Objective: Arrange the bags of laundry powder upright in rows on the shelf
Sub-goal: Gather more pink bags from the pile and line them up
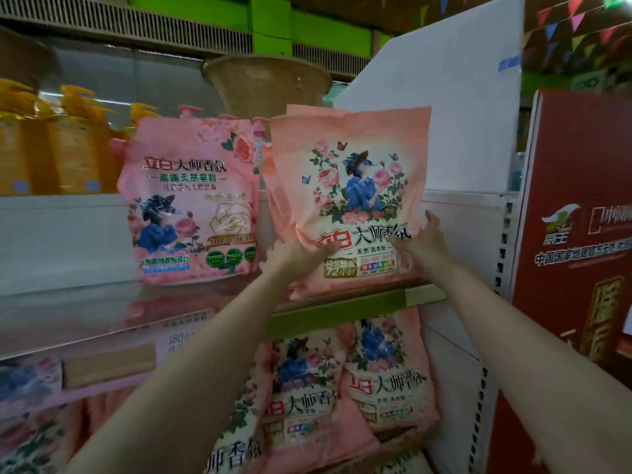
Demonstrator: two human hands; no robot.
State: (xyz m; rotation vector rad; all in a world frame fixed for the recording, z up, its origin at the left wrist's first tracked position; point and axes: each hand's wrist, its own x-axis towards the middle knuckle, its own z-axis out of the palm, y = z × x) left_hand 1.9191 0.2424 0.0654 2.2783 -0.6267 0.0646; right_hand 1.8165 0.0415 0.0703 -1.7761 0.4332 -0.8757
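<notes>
A pink bag of laundry powder (355,186) with a flower print stands upright at the front right of the shelf (85,313). My left hand (301,254) grips its lower left side, thumb on the front. My right hand (427,234) grips its lower right edge. More pink bags stand close behind it, mostly hidden. A second pink bag (191,200) with a spout corner stands upright to the left, apart from my hands. On the shelf below, several more pink bags (386,374) lean and lie stacked.
Yellow pump bottles (51,145) line the upper shelf at the left. A white board (455,107) stands behind the held bag. A red carton (578,227) sits to the right. The green shelf edge strip (342,309) runs under the bag.
</notes>
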